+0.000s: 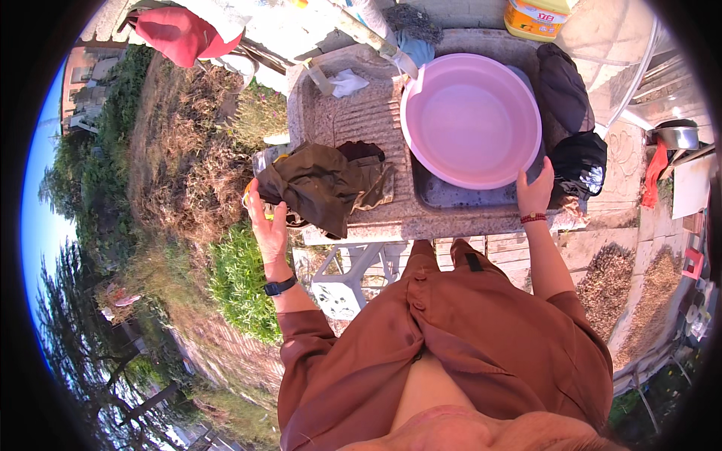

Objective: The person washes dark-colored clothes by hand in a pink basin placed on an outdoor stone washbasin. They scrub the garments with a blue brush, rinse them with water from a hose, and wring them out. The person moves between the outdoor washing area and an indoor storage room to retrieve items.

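Note:
A pink plastic basin rests over the sunken bowl of a speckled stone washboard sink. My right hand is at the basin's lower right rim with thumb and fingers apart; whether the thumb touches the rim I cannot tell. On the ribbed left side lies a crumpled dark olive garment. Beside its left edge is my left hand, fingers spread, with a partly hidden orange and white item behind the fingertips. A pipe end hangs over the basin's upper left rim.
Dark cloth bundles and a black garment lie along the sink's right edge. A yellow detergent jug stands behind. A white tissue sits at the back left. Below the sink's front is a grey plastic stool.

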A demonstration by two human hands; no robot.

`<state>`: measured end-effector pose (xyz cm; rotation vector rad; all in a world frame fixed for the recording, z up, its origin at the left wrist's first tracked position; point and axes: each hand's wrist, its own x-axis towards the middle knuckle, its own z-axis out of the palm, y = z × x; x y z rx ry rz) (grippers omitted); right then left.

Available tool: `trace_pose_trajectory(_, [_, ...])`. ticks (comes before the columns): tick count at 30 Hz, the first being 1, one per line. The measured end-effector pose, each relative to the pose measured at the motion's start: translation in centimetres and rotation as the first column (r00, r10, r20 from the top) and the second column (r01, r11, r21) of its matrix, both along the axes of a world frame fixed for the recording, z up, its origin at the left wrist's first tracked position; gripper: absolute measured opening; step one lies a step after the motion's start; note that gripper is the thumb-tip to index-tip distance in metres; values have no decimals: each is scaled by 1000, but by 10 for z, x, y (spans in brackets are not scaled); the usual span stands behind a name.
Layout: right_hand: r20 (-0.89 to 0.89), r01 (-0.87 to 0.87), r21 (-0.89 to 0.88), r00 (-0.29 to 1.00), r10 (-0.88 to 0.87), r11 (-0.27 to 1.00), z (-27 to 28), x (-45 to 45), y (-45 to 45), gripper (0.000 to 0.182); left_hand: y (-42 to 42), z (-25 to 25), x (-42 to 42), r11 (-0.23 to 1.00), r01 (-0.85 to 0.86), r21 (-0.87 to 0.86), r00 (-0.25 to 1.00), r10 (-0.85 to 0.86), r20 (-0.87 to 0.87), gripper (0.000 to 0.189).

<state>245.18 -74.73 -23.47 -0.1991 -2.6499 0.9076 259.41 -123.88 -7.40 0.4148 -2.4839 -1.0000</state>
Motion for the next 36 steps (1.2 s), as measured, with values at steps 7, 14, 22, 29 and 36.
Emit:
trace_pose_trajectory(7, [-60,-474,-128,880,471,871,30,5,-68,27,-43,5,-30,995,71,-69,914,-37,404,87])
trace_pose_trajectory(14, [29,-706,-313,661,750,635,21,-29,-202,21,-41,6,-48,915,112,-387,841,120,527,74])
trace_pose_trajectory(22, [123,-765,-349,535,836,541,-23,-68,-323,76,-40,60,12,968,-200,151,979,201,7,26])
trace_pose_trajectory(29, [386,-791,-361,355,852,494,-33,-80,-321,53,-80,106,-1,728,-115,676,903,360,-235,47])
trace_pose_trajectory(36, [101,-144,-945,723,684,293,-4,-30,-280,17,-27,166,-25,813,9,582,904,242,-352,58])
